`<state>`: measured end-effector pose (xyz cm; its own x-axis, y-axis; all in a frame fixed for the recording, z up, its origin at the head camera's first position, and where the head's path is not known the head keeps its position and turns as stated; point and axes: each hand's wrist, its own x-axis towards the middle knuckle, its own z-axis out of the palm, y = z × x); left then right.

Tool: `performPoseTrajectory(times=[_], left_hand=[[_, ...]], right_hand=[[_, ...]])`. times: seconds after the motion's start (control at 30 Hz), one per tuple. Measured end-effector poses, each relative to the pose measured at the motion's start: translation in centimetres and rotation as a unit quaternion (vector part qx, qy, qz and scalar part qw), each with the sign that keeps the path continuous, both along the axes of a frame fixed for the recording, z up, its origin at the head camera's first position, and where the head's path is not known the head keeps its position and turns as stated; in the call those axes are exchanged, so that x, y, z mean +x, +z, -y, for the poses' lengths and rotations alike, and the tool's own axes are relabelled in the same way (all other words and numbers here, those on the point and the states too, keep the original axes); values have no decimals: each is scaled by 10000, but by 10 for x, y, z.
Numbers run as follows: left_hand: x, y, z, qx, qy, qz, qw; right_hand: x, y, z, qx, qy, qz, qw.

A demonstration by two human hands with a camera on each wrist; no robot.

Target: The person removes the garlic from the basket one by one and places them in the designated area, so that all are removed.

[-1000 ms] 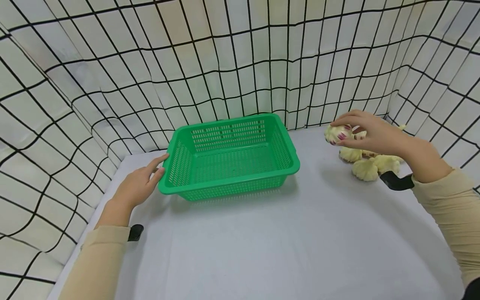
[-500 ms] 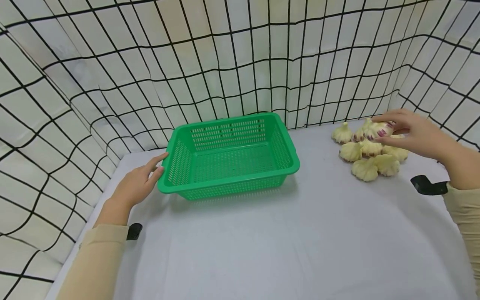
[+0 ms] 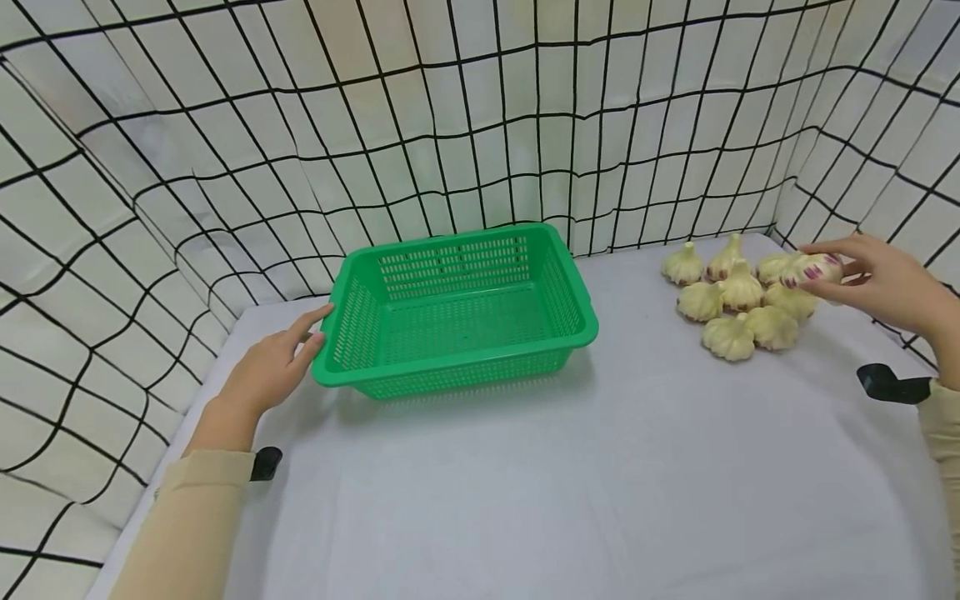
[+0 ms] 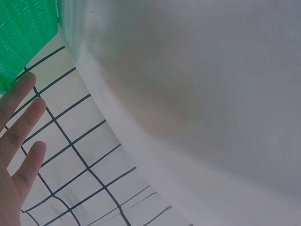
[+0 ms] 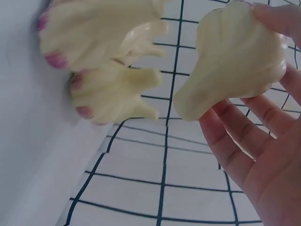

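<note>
A garlic bulb (image 3: pixel 812 273) with purple streaks is pinched between the thumb and fingers of my right hand (image 3: pixel 892 282), at the right of the head view. In the right wrist view the held garlic bulb (image 5: pixel 235 54) points its stem down and left, its base toward the palm. Several more garlic bulbs (image 3: pixel 729 337) lie grouped on the table, just left of this hand. My left hand (image 3: pixel 258 375) has its fingers extended, fingertips right at the left rim of a green plastic basket (image 3: pixel 453 360). Nothing lies in the basket.
White cloth (image 3: pixel 480 492) covers the table. Black netting (image 3: pixel 465 125) over white sheeting rises behind the table and along both sides. In the right wrist view, garlic bulbs (image 5: pixel 113 92) sit close to the netting.
My right hand has carried the held garlic bulb rightward, from left of the group to its right side, uncovering the bulbs beneath. My left hand and the basket have hardly shifted.
</note>
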<state>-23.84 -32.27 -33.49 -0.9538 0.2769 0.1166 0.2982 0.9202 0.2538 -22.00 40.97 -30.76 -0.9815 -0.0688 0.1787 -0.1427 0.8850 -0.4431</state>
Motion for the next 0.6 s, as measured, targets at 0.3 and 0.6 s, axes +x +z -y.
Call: performPoseTrajectory(times=[0.3,0.6], left_hand=[[1,1,-2,-23,3,28,10000],[0,-1,0,-32,65,82,9999]], right_hand=[[7,-12,-19,91,-474,357,9982],[5,-26,-38,148,-603,829,9946]])
